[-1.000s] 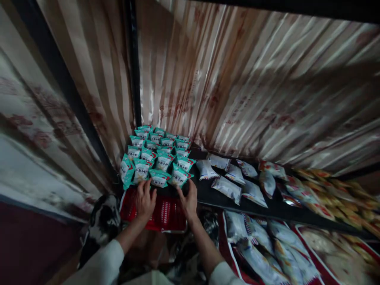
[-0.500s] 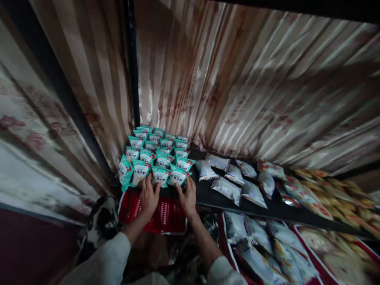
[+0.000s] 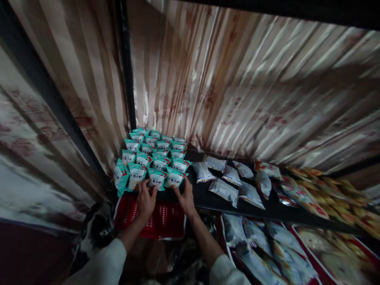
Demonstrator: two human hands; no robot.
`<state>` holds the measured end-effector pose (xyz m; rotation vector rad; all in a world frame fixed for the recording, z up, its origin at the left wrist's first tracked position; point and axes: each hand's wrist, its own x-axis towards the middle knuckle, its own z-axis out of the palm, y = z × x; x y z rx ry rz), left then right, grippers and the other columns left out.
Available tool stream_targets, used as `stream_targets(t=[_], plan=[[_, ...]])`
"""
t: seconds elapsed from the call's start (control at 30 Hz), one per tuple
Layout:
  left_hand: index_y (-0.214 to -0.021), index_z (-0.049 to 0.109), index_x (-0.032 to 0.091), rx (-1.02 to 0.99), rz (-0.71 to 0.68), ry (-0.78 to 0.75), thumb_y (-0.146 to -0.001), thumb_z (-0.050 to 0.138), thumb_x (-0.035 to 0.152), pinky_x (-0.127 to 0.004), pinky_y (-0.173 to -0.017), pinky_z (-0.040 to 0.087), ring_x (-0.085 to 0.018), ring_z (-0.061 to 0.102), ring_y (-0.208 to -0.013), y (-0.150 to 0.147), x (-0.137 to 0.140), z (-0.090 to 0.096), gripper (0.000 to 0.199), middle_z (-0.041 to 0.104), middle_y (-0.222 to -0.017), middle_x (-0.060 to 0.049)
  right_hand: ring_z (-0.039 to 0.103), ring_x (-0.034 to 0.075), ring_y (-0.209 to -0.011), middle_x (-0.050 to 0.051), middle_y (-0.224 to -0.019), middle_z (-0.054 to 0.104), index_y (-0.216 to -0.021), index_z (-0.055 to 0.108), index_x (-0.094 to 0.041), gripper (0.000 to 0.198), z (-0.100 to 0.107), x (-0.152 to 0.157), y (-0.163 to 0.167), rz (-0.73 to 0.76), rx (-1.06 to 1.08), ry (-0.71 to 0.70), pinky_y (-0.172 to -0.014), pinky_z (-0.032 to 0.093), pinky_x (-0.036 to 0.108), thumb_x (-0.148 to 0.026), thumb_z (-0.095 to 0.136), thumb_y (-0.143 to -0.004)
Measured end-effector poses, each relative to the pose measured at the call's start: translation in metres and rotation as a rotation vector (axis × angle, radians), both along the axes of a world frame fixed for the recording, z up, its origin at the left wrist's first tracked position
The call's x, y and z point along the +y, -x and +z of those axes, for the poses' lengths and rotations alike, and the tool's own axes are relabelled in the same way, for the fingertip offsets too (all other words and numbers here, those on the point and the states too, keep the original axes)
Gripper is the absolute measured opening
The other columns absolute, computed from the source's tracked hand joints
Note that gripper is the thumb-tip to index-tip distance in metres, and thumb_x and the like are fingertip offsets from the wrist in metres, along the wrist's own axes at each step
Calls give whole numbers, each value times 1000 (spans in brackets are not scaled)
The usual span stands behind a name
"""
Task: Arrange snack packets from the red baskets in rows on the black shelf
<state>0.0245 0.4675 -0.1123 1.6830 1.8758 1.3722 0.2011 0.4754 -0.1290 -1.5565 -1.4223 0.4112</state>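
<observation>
Several small teal-and-white snack packets (image 3: pixel 156 179) stand in close rows at the left end of the black shelf. My left hand (image 3: pixel 146 201) is at the front row, fingers apart, its tips touching the lower edges of the middle packets. At the right end of that row, my right hand (image 3: pixel 186 196) has its thumb by the front of a snack packet (image 3: pixel 174 179) and its fingers along the right side. Neither hand closes around a packet. One teal packet (image 3: pixel 120 177) leans at the left end of the front row.
Below my hands is a red plastic basket (image 3: pixel 170 221). Silvery-white packets (image 3: pixel 224 190) lie loosely on the black shelf (image 3: pixel 204 200) to the right, with yellow packets (image 3: pixel 341 194) beyond. More filled baskets sit lower right. A draped curtain (image 3: pixel 237 87) hangs behind, beside a dark post (image 3: pixel 126 67).
The view has shifted slightly, so the shelf sits a little further left and lower. Both hands stay at the front row; the left fingers are more bent, and the right fingers sit beside the end packet.
</observation>
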Motion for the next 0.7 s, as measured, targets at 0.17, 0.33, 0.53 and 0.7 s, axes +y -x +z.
stream_targets(t=[0.17,0.33,0.53,0.7], plan=[[-110,51,16,26,1,-44,-86,50,37,-35,-70,55,-18,63,-74,0,0,-1,32,56,-100,-9,46,31,-127,16,-140,47,-142,32,-18,82,2,4,13,5,199,-21,-104,40,48,-56,62,-76],[-109,50,16,13,-1,-40,-88,48,38,-37,-72,55,-18,63,-74,-1,2,-2,31,55,-99,-10,58,27,-112,13,-122,62,-129,48,-17,61,15,18,14,141,255,31,-96,46,44,-52,58,-81],[-107,50,16,-27,-12,-99,-87,49,41,-37,-70,56,-18,62,-72,-1,2,-7,32,54,-97,-9,57,30,-113,12,-118,64,-119,58,-19,55,17,21,7,77,118,17,-96,45,46,-55,58,-78],[-105,49,16,-74,-32,-131,-88,48,41,-34,-63,55,-18,62,-73,-1,-1,-11,30,55,-96,-9,52,31,-121,15,-128,58,-132,47,-18,67,12,15,15,-24,109,0,-98,44,46,-57,56,-79]])
